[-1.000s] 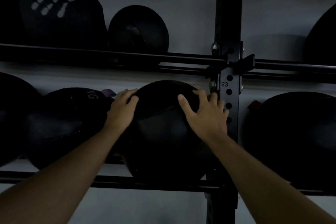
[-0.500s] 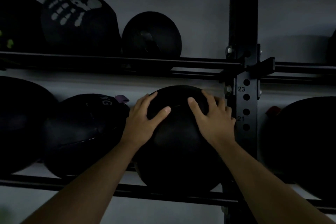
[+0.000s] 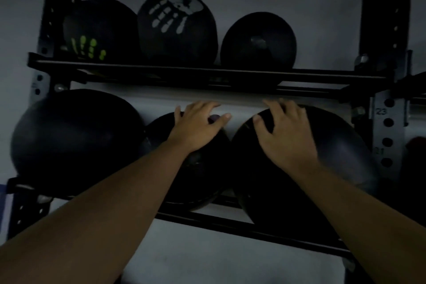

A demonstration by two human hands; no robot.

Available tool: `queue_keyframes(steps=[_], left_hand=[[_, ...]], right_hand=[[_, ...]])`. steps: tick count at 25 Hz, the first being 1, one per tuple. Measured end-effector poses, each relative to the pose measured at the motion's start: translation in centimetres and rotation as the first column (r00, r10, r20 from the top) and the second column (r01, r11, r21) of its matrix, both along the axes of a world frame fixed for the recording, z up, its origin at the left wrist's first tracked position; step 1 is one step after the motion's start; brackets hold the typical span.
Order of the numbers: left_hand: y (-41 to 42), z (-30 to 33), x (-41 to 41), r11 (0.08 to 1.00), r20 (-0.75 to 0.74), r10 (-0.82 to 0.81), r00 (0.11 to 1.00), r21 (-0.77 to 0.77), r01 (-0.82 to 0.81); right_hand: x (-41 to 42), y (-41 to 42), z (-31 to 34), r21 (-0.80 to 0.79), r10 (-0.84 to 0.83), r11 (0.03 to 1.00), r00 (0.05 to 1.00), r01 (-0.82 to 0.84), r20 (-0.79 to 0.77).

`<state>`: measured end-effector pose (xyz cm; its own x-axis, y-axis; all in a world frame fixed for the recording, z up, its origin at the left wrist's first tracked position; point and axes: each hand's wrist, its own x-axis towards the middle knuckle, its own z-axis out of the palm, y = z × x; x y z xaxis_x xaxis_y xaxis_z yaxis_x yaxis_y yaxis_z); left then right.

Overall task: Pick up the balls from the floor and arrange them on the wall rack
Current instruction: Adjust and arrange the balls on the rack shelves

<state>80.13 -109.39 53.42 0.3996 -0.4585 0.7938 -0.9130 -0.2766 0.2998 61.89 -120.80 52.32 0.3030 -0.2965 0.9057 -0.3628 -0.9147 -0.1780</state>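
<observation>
A black wall rack holds black balls on two shelves in dim light. On the lower shelf, a large ball sits at the right against the upright post. My right hand lies flat on its top, fingers spread. A smaller ball sits to its left, touching it. My left hand rests on top of that one, fingers apart. Neither hand grips anything.
A big ball fills the lower shelf's left end. The upper shelf carries three balls: one with a green handprint, one with a white handprint, one plain. A numbered holed post stands at right.
My left hand has left the large ball and moved onto the smaller ball beside it. My view has shifted left, so the rack's left end is in sight.
</observation>
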Motion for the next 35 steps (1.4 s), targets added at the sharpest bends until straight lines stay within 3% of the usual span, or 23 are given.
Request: queue_keyframes(steps=[2, 5, 9, 12, 14, 16, 18, 20, 22, 24, 26, 30, 32, 35], left_hand=[[3.7, -0.2, 4.7, 1.0, -0.046, 0.019, 0.999, -0.014, -0.02], [8.7, -2.8, 10.9, 0.986, -0.161, -0.166, 0.973, -0.002, 0.168], [9.8, -7.7, 15.7, 0.946, -0.148, -0.278, 0.949, 0.132, 0.297], [8.1, -8.8, 16.5, 0.941, -0.084, -0.334, 0.939, 0.032, 0.338], [6.7, -7.8, 16.4, 0.953, -0.086, -0.298, 0.951, -0.081, 0.292], [5.4, -5.2, 16.0, 0.973, -0.189, -0.212, 0.959, -0.128, 0.19], [4.2, -2.8, 15.7, 0.988, -0.348, -0.156, 0.924, -0.07, 0.141], [3.6, -2.5, 15.5, 0.995, -0.401, -0.095, 0.911, -0.032, 0.09], [3.3, -3.5, 14.9, 0.999, -0.369, -0.027, 0.929, -0.05, 0.009], [3.2, -4.1, 14.5, 0.995, -0.318, 0.017, 0.948, -0.088, -0.048], [3.1, -4.1, 14.8, 0.984, -0.274, -0.027, 0.961, -0.176, -0.022], [3.6, -5.2, 15.2, 0.871, -0.154, -0.381, 0.912, -0.39, 0.298], [3.3, -4.8, 15.6, 0.865, -0.097, -0.39, 0.916, -0.379, 0.328], [3.1, -3.2, 15.8, 0.885, -0.175, -0.376, 0.91, -0.358, 0.297]], right_hand=[[4.4, 3.1, -0.9, 0.069, 0.138, 0.989, 0.989, -0.134, -0.054], [10.7, 6.1, -4.1, 0.186, 0.216, 0.965, 0.96, -0.183, -0.179], [16.2, 7.5, -8.7, 0.226, 0.071, 0.974, 0.983, -0.031, -0.17], [17.6, 7.4, -8.7, 0.217, 0.01, 0.976, 0.998, 0.005, -0.068], [18.6, 6.0, -6.8, 0.225, -0.017, 0.974, 0.999, 0.028, -0.05], [19.4, 4.0, -2.6, 0.311, 0.025, 0.95, 0.992, 0.015, -0.126], [19.9, 2.4, 1.6, 0.403, 0.104, 0.915, 0.95, 0.025, -0.296], [20.4, 1.8, 3.5, 0.43, 0.142, 0.902, 0.914, 0.039, -0.381], [20.5, 2.0, 2.6, 0.391, 0.111, 0.92, 0.957, 0.003, -0.268], [20.0, 3.0, 0.1, 0.366, 0.107, 0.924, 0.993, -0.114, 0.04], [19.3, 4.5, -3.2, 0.332, 0.119, 0.927, 0.976, -0.174, 0.18], [18.7, 5.8, -5.9, 0.291, 0.098, 0.949, 0.992, -0.117, 0.081], [19.2, 5.3, -4.5, 0.291, 0.083, 0.952, 0.994, -0.099, 0.066], [19.9, 4.8, -3.1, 0.295, 0.05, 0.953, 0.997, -0.065, 0.058]])
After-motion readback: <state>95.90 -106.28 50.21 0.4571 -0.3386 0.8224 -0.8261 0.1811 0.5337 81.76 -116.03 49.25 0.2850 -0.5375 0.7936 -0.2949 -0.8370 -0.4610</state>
